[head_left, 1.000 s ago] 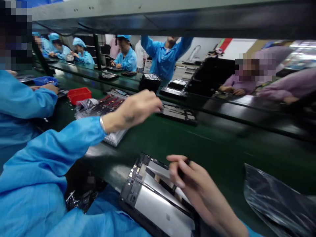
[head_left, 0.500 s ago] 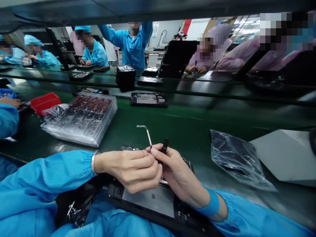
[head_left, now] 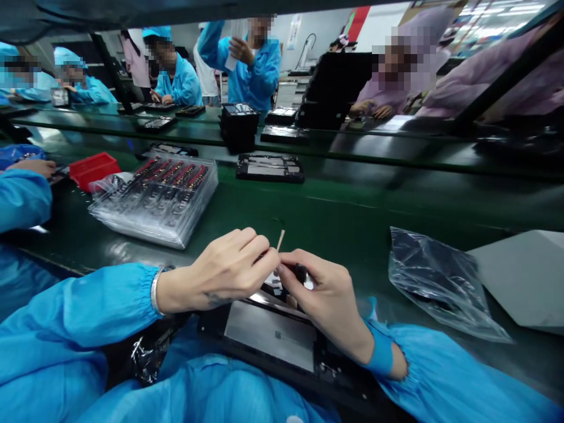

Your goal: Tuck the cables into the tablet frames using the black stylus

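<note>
An open tablet back [head_left: 271,335] with a grey metal plate lies on my lap against the edge of the green belt [head_left: 352,217]. My left hand [head_left: 224,270] is over its top edge, fingers pinched on a thin flex strip [head_left: 280,239] that sticks up. My right hand [head_left: 321,294] meets it fingertip to fingertip and grips a small black tool [head_left: 301,273]. Both arms are in blue sleeves, and a metal bracelet circles my left wrist.
A stack of clear trays [head_left: 156,197] holding red and black parts sits left on the belt, a red bin [head_left: 92,167] behind it. A black anti-static bag [head_left: 440,282] and a grey box [head_left: 524,276] lie to the right. Another tablet frame [head_left: 269,168] rests farther back. Workers sit opposite and at left.
My left hand came back from the trays and joined my right hand over the tablet. The strip, standing tall half a second ago, now shows only a short end above my fingers.
</note>
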Demonstrator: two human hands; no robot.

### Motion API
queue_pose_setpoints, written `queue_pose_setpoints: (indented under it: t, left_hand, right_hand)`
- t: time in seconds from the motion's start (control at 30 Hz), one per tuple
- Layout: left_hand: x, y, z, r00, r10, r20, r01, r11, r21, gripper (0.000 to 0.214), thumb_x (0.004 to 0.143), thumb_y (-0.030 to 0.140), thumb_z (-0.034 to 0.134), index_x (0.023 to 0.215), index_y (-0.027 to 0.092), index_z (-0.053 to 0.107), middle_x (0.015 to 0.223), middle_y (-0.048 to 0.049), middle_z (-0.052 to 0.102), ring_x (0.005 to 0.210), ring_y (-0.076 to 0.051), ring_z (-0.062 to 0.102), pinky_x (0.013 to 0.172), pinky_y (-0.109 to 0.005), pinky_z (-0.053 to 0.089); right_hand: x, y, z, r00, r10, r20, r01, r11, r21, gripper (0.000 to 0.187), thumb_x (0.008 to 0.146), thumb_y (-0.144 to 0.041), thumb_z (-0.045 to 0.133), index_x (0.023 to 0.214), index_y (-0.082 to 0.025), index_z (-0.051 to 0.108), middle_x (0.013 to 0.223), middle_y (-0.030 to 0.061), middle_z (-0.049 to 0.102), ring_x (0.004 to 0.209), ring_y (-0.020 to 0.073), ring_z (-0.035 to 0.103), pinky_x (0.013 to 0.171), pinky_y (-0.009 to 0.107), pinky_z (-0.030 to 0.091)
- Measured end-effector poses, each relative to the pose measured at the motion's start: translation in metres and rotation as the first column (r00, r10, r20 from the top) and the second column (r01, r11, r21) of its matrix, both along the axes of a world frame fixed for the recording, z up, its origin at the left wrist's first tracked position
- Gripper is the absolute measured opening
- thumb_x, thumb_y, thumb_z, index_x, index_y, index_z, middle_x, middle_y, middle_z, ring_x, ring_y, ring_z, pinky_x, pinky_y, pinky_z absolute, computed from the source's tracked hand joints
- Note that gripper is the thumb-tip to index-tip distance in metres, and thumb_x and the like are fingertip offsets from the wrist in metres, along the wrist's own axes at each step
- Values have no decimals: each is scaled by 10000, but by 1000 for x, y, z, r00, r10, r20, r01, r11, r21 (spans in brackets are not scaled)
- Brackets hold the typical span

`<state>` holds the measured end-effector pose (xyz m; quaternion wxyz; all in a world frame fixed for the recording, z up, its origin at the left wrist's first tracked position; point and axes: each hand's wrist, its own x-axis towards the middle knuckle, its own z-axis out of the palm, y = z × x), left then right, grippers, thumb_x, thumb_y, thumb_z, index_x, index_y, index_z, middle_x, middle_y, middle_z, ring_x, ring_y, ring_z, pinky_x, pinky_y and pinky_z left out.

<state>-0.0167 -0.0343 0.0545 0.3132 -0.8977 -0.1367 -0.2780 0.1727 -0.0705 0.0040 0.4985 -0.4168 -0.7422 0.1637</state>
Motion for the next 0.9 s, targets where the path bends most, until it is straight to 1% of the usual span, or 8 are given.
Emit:
queue_pose_setpoints:
  t: [0.27, 0.43, 0.5, 0.6, 0.63, 0.67, 0.8, 0.9]
  left_hand:
    - [-3, -24, -12, 999, 36, 5, -37, 998, 47, 180, 941, 107, 524, 770, 126, 578, 663, -30, 503, 606, -163, 455, 543, -311, 353]
    - [-60, -57, -18, 931, 298, 209, -240, 934, -265, 106, 909, 107, 564, 816, 158, 576, 771, -25, 598, 720, -145, 528, 647, -283, 425]
    - [-102, -82, -27, 769, 579, 271, -435, 784, -443, 67, 915, 172, 566, 851, 188, 577, 803, -13, 606, 745, -142, 560, 657, -283, 416]
    - [-167, -112, -65, 407, 913, -28, -718, 300, -627, 178, 897, 317, 497, 767, 202, 537, 735, -37, 557, 668, -188, 520, 612, -324, 336]
    - [-185, -116, -84, 311, 926, -213, -764, 110, -636, 194, 889, 323, 473, 756, 191, 522, 730, -48, 553, 663, -195, 517, 601, -316, 318]
    - [-199, -116, -107, 288, 902, -320, -762, 14, -647, 168, 881, 298, 475, 789, 177, 546, 752, -61, 575, 668, -197, 536, 594, -304, 311]
    - [-227, -98, -188, 181, 867, -465, -736, -194, -649, 190, 878, 247, 508, 731, 132, 543, 632, -54, 517, 605, -172, 511, 578, -263, 330]
    - [-232, -92, -201, 179, 858, -482, -712, -225, -665, 233, 923, 274, 522, 750, 120, 544, 626, -10, 496, 580, -121, 466, 601, -237, 368]
  right_hand:
    - [-3, -14, -2, 989, 66, 134, -72, 996, 43, 123, 944, -190, 573, 888, -146, 673, 727, -2, 612, 621, 59, 527, 597, 186, 383]
    - [-1, -18, -5, 990, 122, 76, -103, 969, -225, 199, 920, -290, 603, 827, -144, 700, 759, 22, 652, 651, 98, 577, 623, 205, 407]
    - [1, -16, -6, 993, 117, 27, -100, 933, -346, 237, 900, -347, 624, 827, -137, 706, 737, 33, 648, 651, 118, 588, 623, 219, 420]
    - [3, -13, -7, 993, 113, -32, -115, 886, -450, 288, 868, -411, 644, 833, -133, 711, 731, 51, 651, 654, 143, 602, 607, 233, 437]
    - [3, -12, -7, 993, 112, -41, -119, 878, -464, 293, 858, -420, 650, 832, -135, 712, 734, 54, 653, 656, 147, 605, 603, 234, 441]
    - [2, -12, -7, 993, 112, -46, -120, 873, -473, 294, 850, -424, 656, 825, -136, 712, 733, 55, 653, 655, 147, 606, 601, 233, 444]
    - [2, -13, -8, 994, 88, -57, -105, 862, -496, 289, 849, -429, 665, 827, -144, 710, 730, 55, 650, 624, 135, 589, 564, 227, 437]
    - [2, -14, -7, 995, 79, -60, -99, 862, -498, 293, 854, -432, 666, 827, -142, 701, 760, 62, 660, 641, 137, 601, 574, 228, 451]
